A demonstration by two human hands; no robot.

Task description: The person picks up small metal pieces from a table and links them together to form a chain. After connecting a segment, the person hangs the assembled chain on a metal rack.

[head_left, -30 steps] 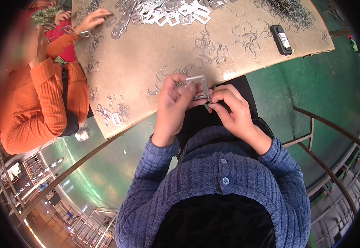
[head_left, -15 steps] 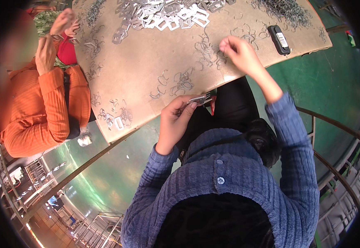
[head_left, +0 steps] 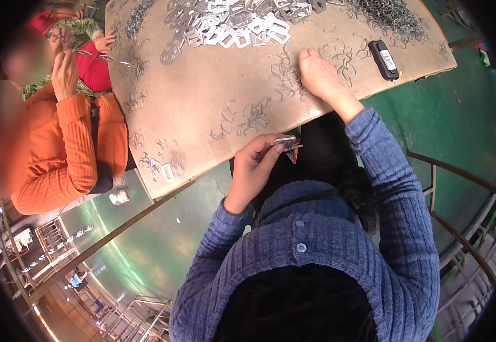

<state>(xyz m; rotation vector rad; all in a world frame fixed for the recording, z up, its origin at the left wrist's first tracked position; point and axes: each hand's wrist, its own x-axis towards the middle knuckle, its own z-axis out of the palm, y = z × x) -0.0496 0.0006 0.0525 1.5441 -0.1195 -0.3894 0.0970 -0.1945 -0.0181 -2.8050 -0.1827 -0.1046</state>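
My left hand (head_left: 252,171) is closed, thumb against fingers, on a small flat metal buckle (head_left: 285,141) just off the table's near edge. A thin metal piece pokes out under the buckle. Something red and slender (head_left: 295,154) shows beneath, too hidden to name. My right hand (head_left: 321,74) rests over the table with its fingers bent together, beside a loose spread of bent wire hooks (head_left: 285,74). Whatever lies between those fingertips is hidden. More wire hooks (head_left: 253,115) are scattered nearer the left hand.
A pile of flat metal buckles (head_left: 231,23) covers the far middle of the brown table (head_left: 185,97). Dense wire hooks (head_left: 393,20) heap up at far right, near a black device (head_left: 383,60). At left, a person in an orange sleeve (head_left: 77,148) handles small pieces; another sits beyond.
My right hand has shifted slightly left and its fingers have closed down among the wire hooks. My left hand, still holding the buckle, has moved a little right and nearer me.
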